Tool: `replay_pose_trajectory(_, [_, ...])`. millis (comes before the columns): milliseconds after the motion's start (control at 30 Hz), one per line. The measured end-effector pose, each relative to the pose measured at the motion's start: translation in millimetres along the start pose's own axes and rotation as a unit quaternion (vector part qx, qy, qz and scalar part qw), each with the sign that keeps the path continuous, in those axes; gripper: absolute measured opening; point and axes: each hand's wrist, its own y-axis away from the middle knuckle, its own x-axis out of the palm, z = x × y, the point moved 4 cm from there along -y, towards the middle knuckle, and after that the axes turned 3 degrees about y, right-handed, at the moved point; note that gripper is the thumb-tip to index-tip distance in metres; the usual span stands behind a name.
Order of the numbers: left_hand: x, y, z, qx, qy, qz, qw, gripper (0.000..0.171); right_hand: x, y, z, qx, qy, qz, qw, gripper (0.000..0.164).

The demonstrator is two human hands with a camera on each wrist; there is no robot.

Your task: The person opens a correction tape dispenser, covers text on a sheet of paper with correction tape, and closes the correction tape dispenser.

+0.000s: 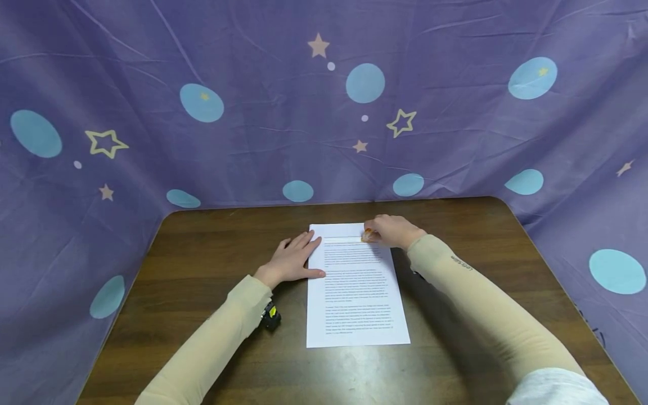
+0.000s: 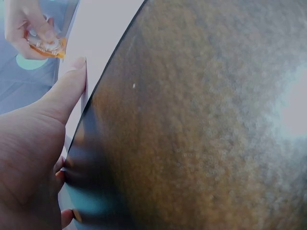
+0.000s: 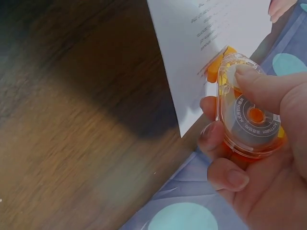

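A printed sheet of white paper (image 1: 354, 287) lies on the wooden table, its text running in several paragraphs. My left hand (image 1: 293, 260) rests on the sheet's left edge with fingers spread and the thumb pointing across the margin. In my right hand (image 1: 394, 230), near the sheet's upper right, I grip a correction tape dispenser (image 3: 252, 108). It has a clear case, an orange hub and an orange tip. Thumb on one face and curled fingers on the other hold it, with the tip at the paper by the top lines of text.
The brown wooden table (image 1: 212, 259) has rounded far corners. Behind it and on both sides hangs a purple curtain (image 1: 263, 112) with stars and blue dots. A black strapped device (image 1: 271, 316) sits at the left wrist.
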Motion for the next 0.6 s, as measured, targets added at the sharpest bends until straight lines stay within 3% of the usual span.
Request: replay_pose_trajectory(600, [-2.5,0.3,-1.1,-0.006,-0.003,0.011,0.9999,0.100,-2,24,-25,0.027,0.004,0.007,1.000,0.004])
